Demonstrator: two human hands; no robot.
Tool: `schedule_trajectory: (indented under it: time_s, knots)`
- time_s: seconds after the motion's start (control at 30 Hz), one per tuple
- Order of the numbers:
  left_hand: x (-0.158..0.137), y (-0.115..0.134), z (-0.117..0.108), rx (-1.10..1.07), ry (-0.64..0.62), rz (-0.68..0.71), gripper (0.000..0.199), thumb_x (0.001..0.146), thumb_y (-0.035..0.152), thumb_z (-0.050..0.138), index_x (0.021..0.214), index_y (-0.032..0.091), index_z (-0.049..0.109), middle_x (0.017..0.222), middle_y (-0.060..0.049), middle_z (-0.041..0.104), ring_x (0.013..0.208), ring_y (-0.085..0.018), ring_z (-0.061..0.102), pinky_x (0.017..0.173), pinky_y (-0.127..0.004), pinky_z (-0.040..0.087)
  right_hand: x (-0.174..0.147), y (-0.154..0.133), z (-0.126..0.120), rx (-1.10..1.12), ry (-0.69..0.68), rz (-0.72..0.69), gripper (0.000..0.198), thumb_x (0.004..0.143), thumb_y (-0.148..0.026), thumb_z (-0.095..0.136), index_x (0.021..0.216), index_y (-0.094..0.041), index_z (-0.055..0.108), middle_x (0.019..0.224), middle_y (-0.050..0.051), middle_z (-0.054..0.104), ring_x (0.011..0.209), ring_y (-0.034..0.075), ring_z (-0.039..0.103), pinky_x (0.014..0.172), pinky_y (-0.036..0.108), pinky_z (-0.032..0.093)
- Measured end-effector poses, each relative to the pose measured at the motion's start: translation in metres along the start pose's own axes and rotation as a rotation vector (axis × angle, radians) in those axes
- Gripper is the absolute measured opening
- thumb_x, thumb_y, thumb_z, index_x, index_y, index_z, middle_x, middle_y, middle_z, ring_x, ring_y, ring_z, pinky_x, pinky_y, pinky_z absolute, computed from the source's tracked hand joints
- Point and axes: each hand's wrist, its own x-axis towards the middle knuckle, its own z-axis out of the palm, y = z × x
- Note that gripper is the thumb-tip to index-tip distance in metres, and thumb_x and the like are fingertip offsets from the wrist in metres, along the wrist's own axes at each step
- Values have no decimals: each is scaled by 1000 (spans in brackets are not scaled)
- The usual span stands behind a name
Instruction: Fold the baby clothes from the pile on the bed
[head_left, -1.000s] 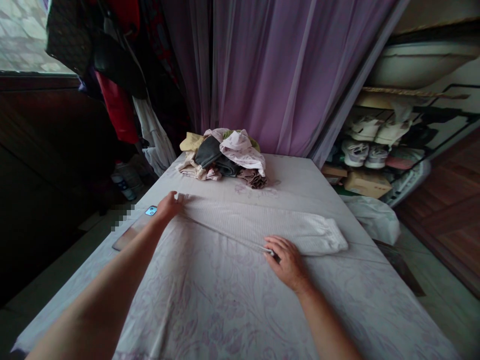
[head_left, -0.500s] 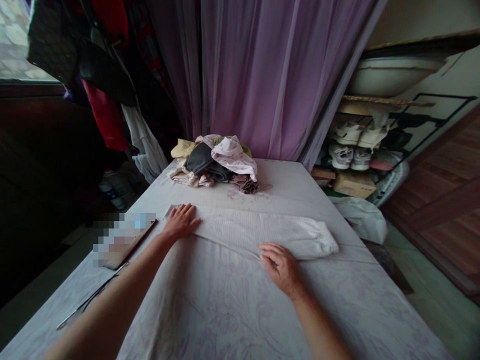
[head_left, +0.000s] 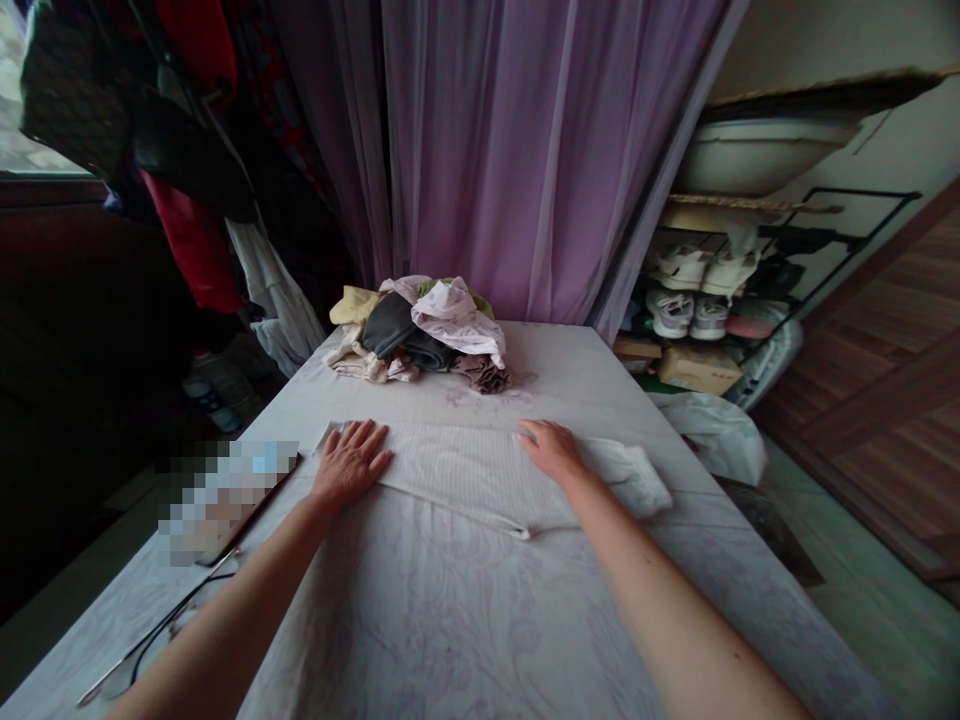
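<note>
A pair of white, finely striped trousers lies folded lengthwise across the table, with a gathered cuff at the right end. My left hand rests flat on its left end, fingers spread. Over the far edge of the cloth, right of its middle, my right hand lies palm down with the fingers stretched out and slightly bent. Neither hand grips the cloth. A small folded corner points toward me at the near edge.
The table has a pale floral cover. At its far end sits a pile of crumpled clothes. A phone-like device, partly blurred out, and a black cord lie on the left. Shoes stand on a rack at right.
My right hand has moved from the near edge of the trousers to the far edge. My left hand stays on the left end. The camera view has shifted slightly.
</note>
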Motion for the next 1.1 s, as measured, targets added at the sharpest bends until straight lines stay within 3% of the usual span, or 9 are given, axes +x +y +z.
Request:
schedule_trajectory:
  time_s: [0.2, 0.33, 0.5, 0.63, 0.73, 0.83, 0.93, 1.0, 1.1]
  knots:
    - [1, -1, -1, 6, -1, 3, 52, 95, 51, 36, 143, 34, 47, 153, -5, 42, 141, -30, 33, 114, -52, 21, 0, -4, 1, -27, -57, 13, 11, 85, -26, 62, 82, -24, 72, 90, 6, 73, 83, 20, 65, 73, 29, 44]
    - [-1, 1, 0, 29, 20, 14, 52, 96, 51, 35, 143, 32, 48, 152, -6, 43, 141, -29, 34, 114, -52, 22, -9, -8, -5, -2, -33, -74, 13, 86, -19, 57, 81, -22, 68, 88, 4, 72, 84, 18, 62, 74, 28, 39]
    - [-1, 1, -2, 30, 49, 22, 50, 96, 49, 37, 140, 29, 51, 149, -8, 47, 139, -29, 37, 113, -53, 25, -23, -11, -7, 27, -36, -42, 13, 86, -16, 52, 82, -20, 64, 83, 4, 71, 80, 18, 60, 74, 27, 35]
    - [12, 3, -15, 43, 43, 44, 41, 95, 45, 40, 121, 25, 65, 135, -9, 60, 125, -29, 53, 109, -54, 32, -24, -12, -12, 22, -59, -55, 13, 86, -21, 54, 79, -20, 64, 84, 4, 71, 83, 18, 61, 76, 27, 34]
    - [25, 7, -21, 27, 45, 109, 37, 96, 33, 36, 104, 20, 70, 123, -11, 68, 115, -26, 60, 108, -48, 37, -19, -13, -17, 15, -116, -22, 18, 90, -27, 52, 82, -20, 67, 90, 5, 72, 87, 18, 62, 78, 27, 35]
    - [32, 12, -13, -39, 58, 186, 38, 95, 33, 37, 114, 17, 67, 127, -12, 65, 120, -24, 58, 106, -40, 41, -8, -16, -19, 10, -188, 90, 19, 90, -29, 52, 97, -20, 68, 97, 5, 74, 90, 19, 65, 78, 27, 38]
    - [30, 13, 0, -100, 116, 195, 43, 95, 37, 39, 128, 19, 59, 133, -11, 61, 126, -26, 53, 109, -43, 38, 8, -22, -19, 49, -277, 156, 33, 86, -29, 59, 118, -23, 64, 106, 4, 74, 94, 18, 66, 77, 26, 40]
    - [28, 12, 6, -116, 135, 203, 44, 95, 39, 39, 129, 20, 59, 132, -10, 62, 126, -26, 53, 109, -44, 38, 21, -30, -18, 83, -345, 150, 30, 87, -33, 58, 115, -25, 67, 106, 3, 74, 94, 17, 66, 75, 25, 41]
    - [26, 11, 7, -122, 147, 214, 43, 95, 40, 39, 127, 21, 61, 129, -10, 63, 123, -27, 54, 108, -44, 39, 37, -45, -15, 107, -422, 130, 26, 90, -42, 54, 94, -25, 73, 96, 2, 75, 87, 17, 67, 68, 25, 40]
